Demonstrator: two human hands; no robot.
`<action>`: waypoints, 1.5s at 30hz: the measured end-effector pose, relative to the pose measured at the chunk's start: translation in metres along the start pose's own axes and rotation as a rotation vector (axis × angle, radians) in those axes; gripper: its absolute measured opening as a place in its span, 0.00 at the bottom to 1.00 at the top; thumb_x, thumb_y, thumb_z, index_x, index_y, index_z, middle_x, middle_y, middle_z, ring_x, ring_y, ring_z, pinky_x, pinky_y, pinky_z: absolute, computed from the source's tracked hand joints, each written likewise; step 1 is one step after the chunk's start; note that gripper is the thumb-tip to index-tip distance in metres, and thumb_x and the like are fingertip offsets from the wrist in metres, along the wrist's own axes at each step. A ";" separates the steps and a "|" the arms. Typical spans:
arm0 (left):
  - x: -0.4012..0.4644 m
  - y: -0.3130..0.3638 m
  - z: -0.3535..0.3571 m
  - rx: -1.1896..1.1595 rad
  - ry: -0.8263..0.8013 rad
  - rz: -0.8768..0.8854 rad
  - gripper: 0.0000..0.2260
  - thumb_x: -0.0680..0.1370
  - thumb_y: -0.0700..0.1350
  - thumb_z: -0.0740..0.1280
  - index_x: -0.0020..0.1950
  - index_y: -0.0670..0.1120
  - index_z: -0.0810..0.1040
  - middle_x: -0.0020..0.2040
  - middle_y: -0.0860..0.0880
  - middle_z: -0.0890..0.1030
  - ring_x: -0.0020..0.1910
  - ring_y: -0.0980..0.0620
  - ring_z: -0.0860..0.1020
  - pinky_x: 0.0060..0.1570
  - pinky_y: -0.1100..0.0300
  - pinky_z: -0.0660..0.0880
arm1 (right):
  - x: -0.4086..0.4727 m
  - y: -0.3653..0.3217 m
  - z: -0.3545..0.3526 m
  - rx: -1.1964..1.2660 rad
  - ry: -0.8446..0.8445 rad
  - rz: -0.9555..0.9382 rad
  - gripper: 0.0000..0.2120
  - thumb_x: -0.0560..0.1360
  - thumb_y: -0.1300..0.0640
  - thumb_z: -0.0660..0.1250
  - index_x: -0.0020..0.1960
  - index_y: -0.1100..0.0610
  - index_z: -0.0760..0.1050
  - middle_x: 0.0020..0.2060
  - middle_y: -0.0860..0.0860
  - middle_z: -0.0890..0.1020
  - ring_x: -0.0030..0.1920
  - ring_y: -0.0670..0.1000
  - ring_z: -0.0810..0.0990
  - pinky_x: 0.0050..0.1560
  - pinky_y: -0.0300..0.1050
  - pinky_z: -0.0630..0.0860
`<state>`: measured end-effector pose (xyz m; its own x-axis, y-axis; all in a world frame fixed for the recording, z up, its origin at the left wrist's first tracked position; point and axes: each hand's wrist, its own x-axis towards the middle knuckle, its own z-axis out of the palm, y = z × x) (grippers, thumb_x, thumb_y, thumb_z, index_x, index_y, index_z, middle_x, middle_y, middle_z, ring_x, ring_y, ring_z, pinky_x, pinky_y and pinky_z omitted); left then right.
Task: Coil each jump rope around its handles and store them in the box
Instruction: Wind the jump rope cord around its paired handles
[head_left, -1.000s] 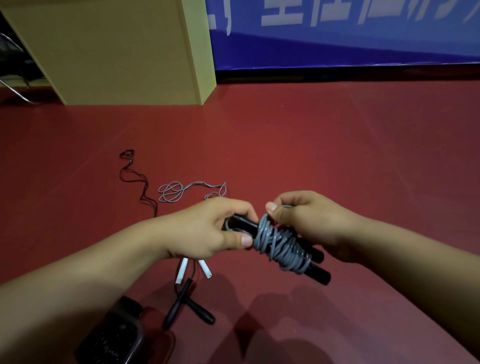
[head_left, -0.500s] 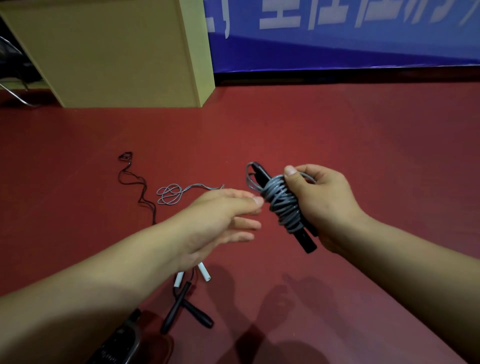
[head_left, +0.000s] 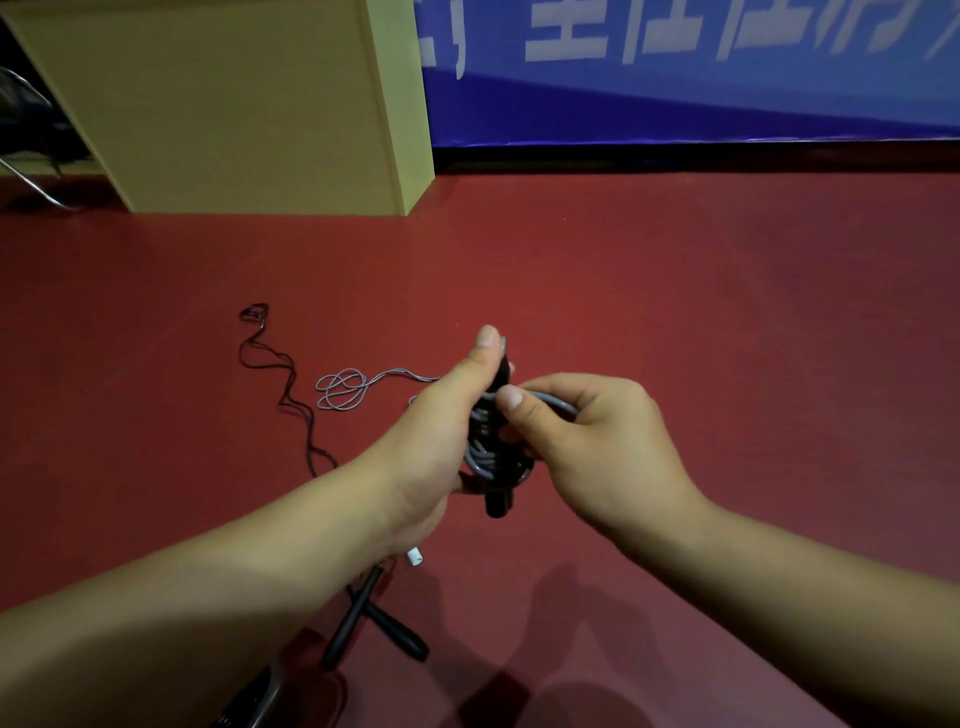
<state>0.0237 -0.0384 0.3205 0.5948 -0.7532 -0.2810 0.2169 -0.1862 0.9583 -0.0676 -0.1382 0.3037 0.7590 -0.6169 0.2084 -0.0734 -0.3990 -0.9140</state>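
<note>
A grey jump rope (head_left: 485, 457) is wound around its two black handles, held upright between my hands above the red floor. My left hand (head_left: 441, 421) grips the handles from the left, thumb up along them. My right hand (head_left: 587, 441) pinches a grey loop of the cord at the bundle's top. On the floor to the left lie a loose grey rope (head_left: 343, 389) and a thin black rope (head_left: 280, 374). Two black handles (head_left: 374, 623) and a white handle tip (head_left: 414, 557) show under my left forearm. No storage box is identifiable.
A tall yellow-green cabinet (head_left: 234, 104) stands at the back left. A blue banner (head_left: 675, 67) with white lettering runs along the back wall. A dark device (head_left: 260, 696) lies at the bottom edge. A metal chair leg (head_left: 26, 182) shows at far left.
My left hand has come back onto the bundle and now grips the handles. The bundle has turned more upright, and my right hand has shifted to pinching a cord loop.
</note>
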 end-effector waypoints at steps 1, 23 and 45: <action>-0.001 0.001 -0.001 0.012 -0.012 0.009 0.27 0.67 0.71 0.58 0.45 0.53 0.84 0.50 0.44 0.84 0.48 0.48 0.82 0.59 0.43 0.74 | 0.002 0.000 0.000 0.036 -0.001 0.014 0.08 0.75 0.50 0.70 0.40 0.50 0.84 0.33 0.45 0.85 0.35 0.45 0.83 0.41 0.52 0.80; -0.004 0.003 0.008 0.055 0.018 0.133 0.24 0.69 0.64 0.65 0.56 0.49 0.78 0.47 0.50 0.84 0.44 0.53 0.82 0.42 0.59 0.73 | -0.003 -0.012 -0.014 0.486 -0.050 0.162 0.06 0.77 0.60 0.68 0.46 0.58 0.84 0.42 0.58 0.86 0.47 0.59 0.85 0.47 0.51 0.83; -0.007 0.018 -0.001 -0.335 -0.235 -0.137 0.14 0.69 0.54 0.69 0.49 0.47 0.79 0.37 0.47 0.79 0.31 0.50 0.77 0.41 0.50 0.78 | 0.013 -0.023 -0.037 0.511 -0.265 0.231 0.14 0.62 0.42 0.69 0.29 0.52 0.79 0.23 0.51 0.74 0.18 0.44 0.63 0.22 0.35 0.58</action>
<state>0.0245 -0.0357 0.3401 0.3587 -0.8664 -0.3473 0.5436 -0.1086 0.8323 -0.0802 -0.1627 0.3402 0.9003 -0.4326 -0.0485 0.0141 0.1403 -0.9900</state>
